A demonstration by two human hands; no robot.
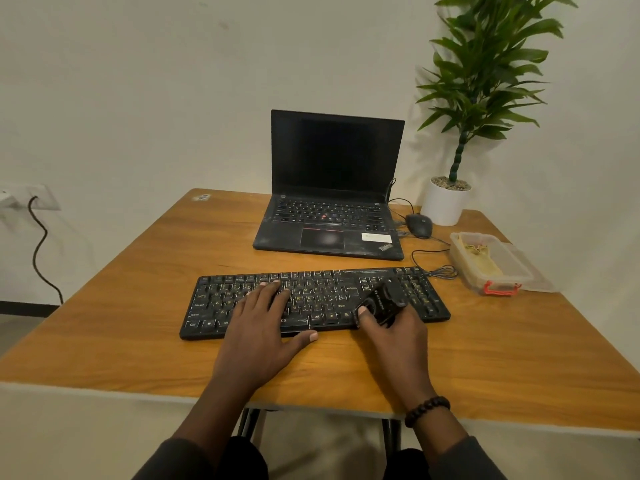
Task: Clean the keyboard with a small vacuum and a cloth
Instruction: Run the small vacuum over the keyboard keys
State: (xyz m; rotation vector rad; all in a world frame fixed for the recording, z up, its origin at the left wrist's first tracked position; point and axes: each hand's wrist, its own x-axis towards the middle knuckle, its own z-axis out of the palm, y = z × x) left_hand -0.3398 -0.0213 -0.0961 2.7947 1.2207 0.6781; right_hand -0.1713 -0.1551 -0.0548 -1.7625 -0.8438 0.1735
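A black keyboard (pixel 313 301) is observed lying flat on the wooden tabletop (pixel 138 271), near its front edge and slightly skewed, with the right end set a little farther back than the left. Its cable is seen running off the far right corner.

The left hand (pixel 261 327) is laid palm down over the left-centre of the keyboard. Its fingers are spread and straight, with the fingertips resting on the middle key rows and the thumb extended to the right along the front edge of the keyboard. Nothing is gripped by it.

The right hand (pixel 393 336) is positioned at the front right portion of the keyboard. A small black vacuum (pixel 384 299) is held in it, the fingers being curled round the body and the thumb pressed on its near top face. The vacuum is angled away from the hand, up and to the right, and its far end is seen over the keys just left of the number pad. Whether the far end touches the keys cannot be determined. A beaded bracelet (pixel 427 410) is worn on the right wrist.

Behind the keyboard, an open laptop (pixel 334 188) with a dark screen is noted. To its right, a black mouse (pixel 419 225), a potted plant (pixel 450 199) and a clear plastic container (pixel 491 261) with a red latch are recorded.
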